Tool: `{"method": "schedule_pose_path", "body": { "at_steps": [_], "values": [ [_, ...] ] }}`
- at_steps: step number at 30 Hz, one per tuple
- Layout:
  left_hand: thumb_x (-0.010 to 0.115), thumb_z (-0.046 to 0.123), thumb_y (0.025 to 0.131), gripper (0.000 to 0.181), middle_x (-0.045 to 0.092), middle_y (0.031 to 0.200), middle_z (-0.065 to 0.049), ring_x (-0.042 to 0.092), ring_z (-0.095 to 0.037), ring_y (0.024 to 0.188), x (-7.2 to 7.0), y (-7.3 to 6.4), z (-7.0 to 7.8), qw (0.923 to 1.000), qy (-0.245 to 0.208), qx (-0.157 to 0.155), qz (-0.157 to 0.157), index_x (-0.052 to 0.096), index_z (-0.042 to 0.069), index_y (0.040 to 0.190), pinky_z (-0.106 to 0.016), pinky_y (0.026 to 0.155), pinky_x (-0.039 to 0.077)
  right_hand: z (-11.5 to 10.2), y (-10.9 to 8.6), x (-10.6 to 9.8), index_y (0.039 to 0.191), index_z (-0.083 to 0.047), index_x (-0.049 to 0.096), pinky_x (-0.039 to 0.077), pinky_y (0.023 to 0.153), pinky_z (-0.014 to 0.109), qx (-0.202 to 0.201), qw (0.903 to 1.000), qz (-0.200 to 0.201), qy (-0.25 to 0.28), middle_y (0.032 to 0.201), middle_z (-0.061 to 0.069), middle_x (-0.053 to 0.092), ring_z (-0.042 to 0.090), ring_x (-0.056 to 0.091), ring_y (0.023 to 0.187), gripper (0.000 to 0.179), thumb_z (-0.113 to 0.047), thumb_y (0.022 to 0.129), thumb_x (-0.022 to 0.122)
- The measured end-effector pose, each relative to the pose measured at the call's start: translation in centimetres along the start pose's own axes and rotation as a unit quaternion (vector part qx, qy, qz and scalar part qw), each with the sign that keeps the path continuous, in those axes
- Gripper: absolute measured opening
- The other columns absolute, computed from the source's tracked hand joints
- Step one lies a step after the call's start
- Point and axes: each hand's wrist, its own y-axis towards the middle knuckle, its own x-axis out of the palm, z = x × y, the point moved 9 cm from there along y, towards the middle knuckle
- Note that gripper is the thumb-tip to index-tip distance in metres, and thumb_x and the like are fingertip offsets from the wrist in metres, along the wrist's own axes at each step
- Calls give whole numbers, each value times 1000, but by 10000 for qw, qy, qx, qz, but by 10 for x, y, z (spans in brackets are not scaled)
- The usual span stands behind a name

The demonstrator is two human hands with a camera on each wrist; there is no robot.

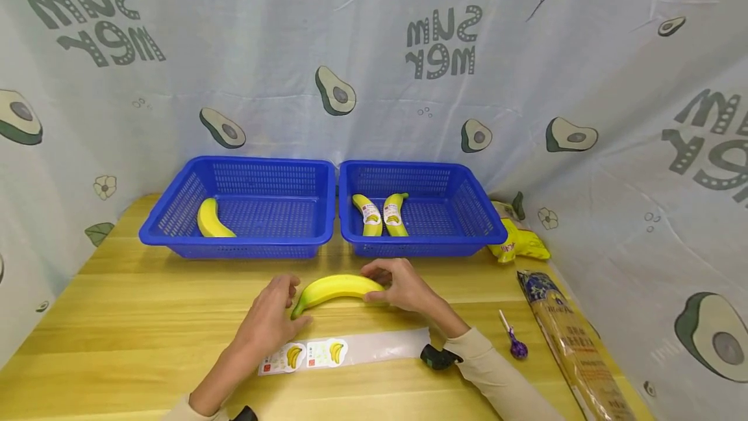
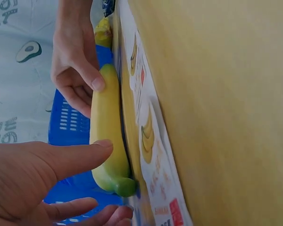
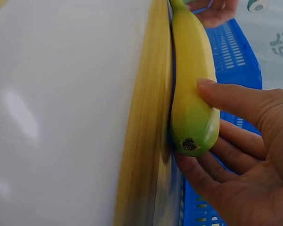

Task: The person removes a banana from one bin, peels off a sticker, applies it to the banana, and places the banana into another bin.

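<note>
A yellow banana [image 1: 339,286] with green ends lies crosswise on the table in front of me, its stem to the left. My right hand [image 1: 403,288] holds its blunt right end, with the thumb on top and the fingers behind, as the right wrist view shows. Around the stem end, my left hand [image 1: 270,317] has its thumb and fingers spread apart. Nearer to me lies a backing strip [image 1: 388,346] bearing two banana stickers [image 1: 327,353] at its left part; the left hand partly overlaps that end in the head view.
Two blue baskets stand behind: the left basket [image 1: 239,247] has one plain banana [image 1: 211,219], the right basket [image 1: 421,247] two stickered bananas [image 1: 368,213]. At right lie a lollipop [image 1: 517,346], a long brown package [image 1: 573,343] and a yellow packet [image 1: 520,242]. A patterned curtain [image 1: 263,31] hangs behind.
</note>
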Motion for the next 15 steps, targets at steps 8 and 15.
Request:
{"method": "schedule_pose_path", "body": {
  "at_steps": [8,15],
  "values": [
    [98,9,79,38,63,97,-3,60,-20,88,-6,-13,9,9998,-106,132,59,67,5,99,-32,78,59,0,-3,-3,123,7,73,65,88,28,-3,9999,77,-71,115,16,77,27,74,101,44,-6,86,92],
    [105,21,68,34,65,85,4,56,-14,81,-3,-21,-4,9969,304,-433,-576,76,14,84,-32,70,54,-1,-3,0,129,7,70,66,94,41,15,10000,25,-39,120,16,76,30,73,105,52,-8,85,93]
  ]
}}
